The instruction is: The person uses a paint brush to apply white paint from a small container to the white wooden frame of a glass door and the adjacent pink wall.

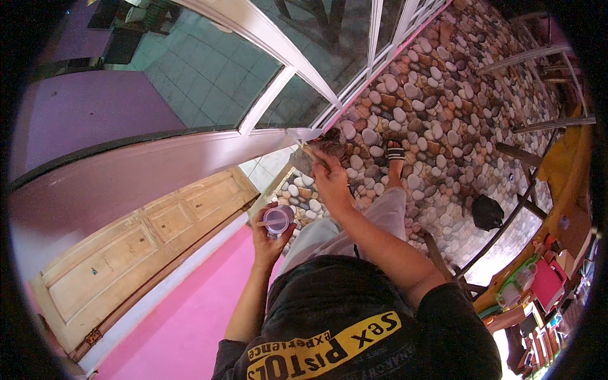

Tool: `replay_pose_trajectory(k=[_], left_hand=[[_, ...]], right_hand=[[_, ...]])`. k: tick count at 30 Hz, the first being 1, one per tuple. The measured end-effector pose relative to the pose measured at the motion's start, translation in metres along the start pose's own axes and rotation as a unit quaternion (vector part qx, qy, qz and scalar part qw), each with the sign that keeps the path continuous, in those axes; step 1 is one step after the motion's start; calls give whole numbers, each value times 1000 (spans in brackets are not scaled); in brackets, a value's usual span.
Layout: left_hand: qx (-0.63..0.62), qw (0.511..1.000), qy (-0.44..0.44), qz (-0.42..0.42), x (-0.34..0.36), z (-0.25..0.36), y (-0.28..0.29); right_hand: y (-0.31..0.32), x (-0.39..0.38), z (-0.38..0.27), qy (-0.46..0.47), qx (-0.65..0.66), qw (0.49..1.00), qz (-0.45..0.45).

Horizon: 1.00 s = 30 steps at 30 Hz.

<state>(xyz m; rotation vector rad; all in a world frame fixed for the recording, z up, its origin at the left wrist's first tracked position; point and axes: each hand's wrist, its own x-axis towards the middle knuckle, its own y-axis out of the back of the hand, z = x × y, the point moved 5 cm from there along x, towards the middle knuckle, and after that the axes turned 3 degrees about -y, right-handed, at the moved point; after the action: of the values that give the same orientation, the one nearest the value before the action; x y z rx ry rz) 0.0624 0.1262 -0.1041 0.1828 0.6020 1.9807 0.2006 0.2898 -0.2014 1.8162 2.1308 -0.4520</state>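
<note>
"Where's the brush-like tool point(311, 152)?"
"My R hand point(332, 185) is closed round it, long axis slanting up-left, tip nr white frame point(309, 133)."
"& the cup point(277, 219)?"
"Gripped in my L hand point(266, 243), lower-left of R; R's nearer frame."

black bag point(487, 213), perhaps, on pebbled floor point(437, 145)

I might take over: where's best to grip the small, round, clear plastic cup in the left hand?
Probably grip the cup by its far right rim, from that side: the round edge looks freest there, with the left hand mostly left.
</note>
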Motion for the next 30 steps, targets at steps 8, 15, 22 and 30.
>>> replay_pose_trajectory(k=[8, 15, 22, 30], left_hand=[[18, 1000, -4, -14, 2, 1, 1], [19, 999, -9, -28, -3, -13, 1], [-2, 1000, -5, -13, -1, -8, -1], [6, 1000, 1, -12, 1, -6, 0]], right_hand=[[-6, 0, -12, -13, -7, 1000, -15], [-4, -3, -23, 28, 0, 999, -31], [10, -2, -22, 32, -37, 999, -8], [-2, 5, -27, -43, -47, 997, -36]])
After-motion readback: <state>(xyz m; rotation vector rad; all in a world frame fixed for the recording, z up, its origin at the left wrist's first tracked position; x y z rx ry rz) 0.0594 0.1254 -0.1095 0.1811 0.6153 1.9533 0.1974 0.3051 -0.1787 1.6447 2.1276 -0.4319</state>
